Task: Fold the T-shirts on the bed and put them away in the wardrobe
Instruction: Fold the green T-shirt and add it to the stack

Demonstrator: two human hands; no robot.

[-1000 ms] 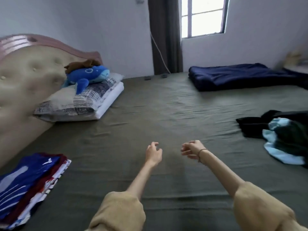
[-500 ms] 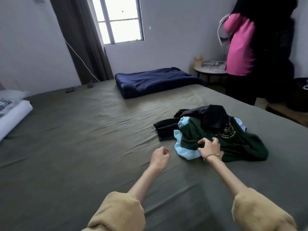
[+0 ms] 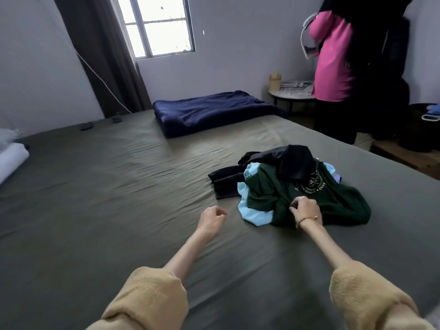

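We look down along two outstretched arms in mustard-yellow sleeves over a wide bed (image 3: 100,191) covered with an olive-grey sheet. Our right hand (image 3: 306,209), with a thin bracelet at the wrist, lies on the near edge of the dark green T-shirt (image 3: 338,201), its fingers curled in and pinching a fold of the cloth. Our left hand (image 3: 212,216) hangs just above the sheet to the left of the pile, fingers loosely curled and holding nothing, apart from the clothes. The green T-shirt, printed with a round white crest, lies crumpled on top of the heap toward the right side of the bed; a light blue T-shirt (image 3: 253,210) spreads out beneath it on the left, and a black garment (image 3: 295,161) lies over and behind both, one part trailing toward the left on the sheet. How many shirts are in the heap we cannot tell. Farther back on the bed lies a folded navy blanket (image 3: 209,110), well apart from the pile. At the far left edge a white pillow (image 3: 12,158) shows in part. Behind the bed we see a window (image 3: 157,25) with a dark brown curtain (image 3: 100,51) beside it, a small round desk (image 3: 295,94) in the corner bearing a pale yellow jar (image 3: 275,79), and a pink garment (image 3: 333,55) hanging among dark clothes at the right.
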